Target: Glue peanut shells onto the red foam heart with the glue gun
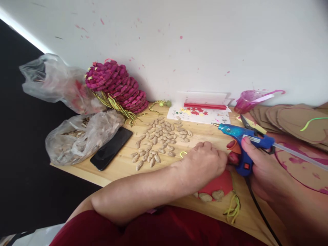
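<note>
My right hand (pixel 266 167) grips a blue hot glue gun (pixel 244 147) by its handle, thumb on the near side. The nozzle points left, and a clear glue stick (pixel 299 155) sticks out at the back. My left hand (pixel 208 162) is curled closed just left of the gun's handle; its fingertips, and anything in them, are hidden. Beneath it lies a red piece (pixel 220 181), partly covered, with peanuts (pixel 217 195) along its near edge. A yellow-green yarn tassel (pixel 233 208) hangs from its right side. Loose peanuts (pixel 156 136) are spread over the table to the left.
Purple peanut-covered rounds (pixel 125 87) lean against the wall beside plastic bags (pixel 82 136). A black phone (pixel 112 148) lies near the table's left end. Behind are star cut-outs (pixel 197 111) on paper and a pink-stained cup (pixel 247 101). Cardboard discs (pixel 294 119) lie stacked right; a black cord (pixel 261 208) trails down.
</note>
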The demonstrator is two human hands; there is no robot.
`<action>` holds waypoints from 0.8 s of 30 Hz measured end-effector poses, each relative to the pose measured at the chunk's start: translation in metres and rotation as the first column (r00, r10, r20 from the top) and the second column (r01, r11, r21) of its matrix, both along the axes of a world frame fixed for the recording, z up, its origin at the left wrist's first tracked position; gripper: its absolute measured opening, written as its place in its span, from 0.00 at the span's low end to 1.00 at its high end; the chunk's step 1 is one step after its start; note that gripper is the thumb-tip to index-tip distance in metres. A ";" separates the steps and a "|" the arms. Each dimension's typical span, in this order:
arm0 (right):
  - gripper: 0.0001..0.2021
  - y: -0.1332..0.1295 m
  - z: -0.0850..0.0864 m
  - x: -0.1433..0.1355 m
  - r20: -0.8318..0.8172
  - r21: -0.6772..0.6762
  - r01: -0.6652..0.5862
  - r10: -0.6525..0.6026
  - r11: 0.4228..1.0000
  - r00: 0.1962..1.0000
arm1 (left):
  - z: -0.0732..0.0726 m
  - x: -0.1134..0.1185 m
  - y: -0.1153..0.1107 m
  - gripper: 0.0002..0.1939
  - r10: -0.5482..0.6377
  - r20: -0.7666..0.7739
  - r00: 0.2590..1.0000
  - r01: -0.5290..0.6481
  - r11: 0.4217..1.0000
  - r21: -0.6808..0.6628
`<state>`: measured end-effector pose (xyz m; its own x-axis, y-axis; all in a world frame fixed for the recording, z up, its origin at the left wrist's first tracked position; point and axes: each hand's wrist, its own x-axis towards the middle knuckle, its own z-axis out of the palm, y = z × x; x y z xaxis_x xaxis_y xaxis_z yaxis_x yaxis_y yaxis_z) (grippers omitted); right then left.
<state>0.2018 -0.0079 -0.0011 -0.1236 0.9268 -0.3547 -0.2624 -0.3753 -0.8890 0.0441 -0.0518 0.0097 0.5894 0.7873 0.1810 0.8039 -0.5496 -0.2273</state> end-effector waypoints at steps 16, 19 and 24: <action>0.26 0.004 0.003 0.001 0.057 0.040 0.079 -0.082 0.996 0.995 | 0.001 0.002 -0.001 0.07 0.035 -0.022 0.999 -0.035 0.999 -0.006; 0.27 0.004 0.004 0.001 0.062 0.059 0.084 -0.088 0.995 0.994 | -0.001 0.002 -0.001 0.06 0.028 -0.016 0.999 -0.028 1.000 0.010; 0.29 0.004 0.003 0.001 0.052 0.093 0.134 -0.139 0.987 0.989 | 0.002 0.002 -0.002 0.07 0.025 -0.022 0.999 -0.025 1.000 -0.012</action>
<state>0.2026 -0.0040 0.0017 0.0248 0.9618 -0.2725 -0.2528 -0.2577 -0.9326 0.0459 -0.0539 0.0115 0.5730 0.8040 0.1590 0.8126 -0.5320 -0.2382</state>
